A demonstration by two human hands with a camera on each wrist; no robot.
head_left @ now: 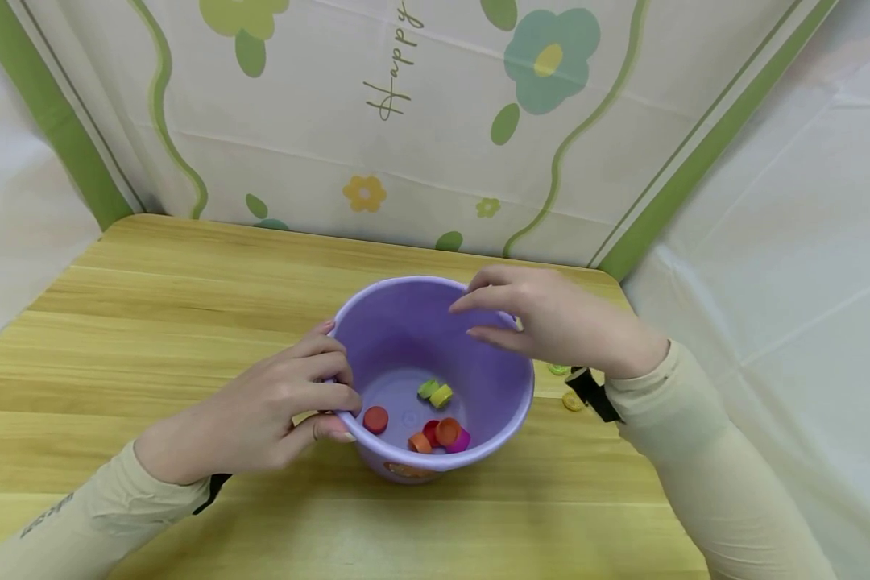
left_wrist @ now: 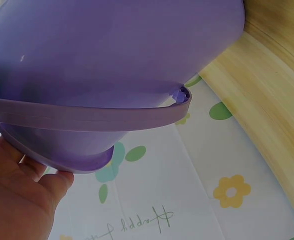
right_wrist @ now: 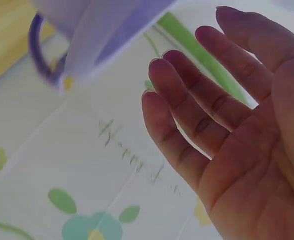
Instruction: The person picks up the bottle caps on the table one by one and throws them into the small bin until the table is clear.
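Observation:
A purple bucket [head_left: 435,330] stands tilted towards the camera on the table. My left hand [head_left: 290,407] grips its left rim, thumb outside and fingers curled over the edge. In the left wrist view that hand [left_wrist: 22,200] holds the rim beside the bucket's handle [left_wrist: 87,116]. Over the right rim hovers my right hand [head_left: 532,314], fingers apart and holding nothing; the right wrist view shows its bare palm [right_wrist: 246,175]. Inside the bucket lie a red cap [head_left: 375,420], a yellow cap [head_left: 441,395], a green cap [head_left: 428,389] and several orange, red and magenta ones.
Right of the bucket, a small yellow piece [head_left: 573,400] and a green piece [head_left: 558,369] lie on the wooden table [head_left: 152,322], near the right sleeve. A flowered cloth [head_left: 297,121] hangs behind the table's far edge.

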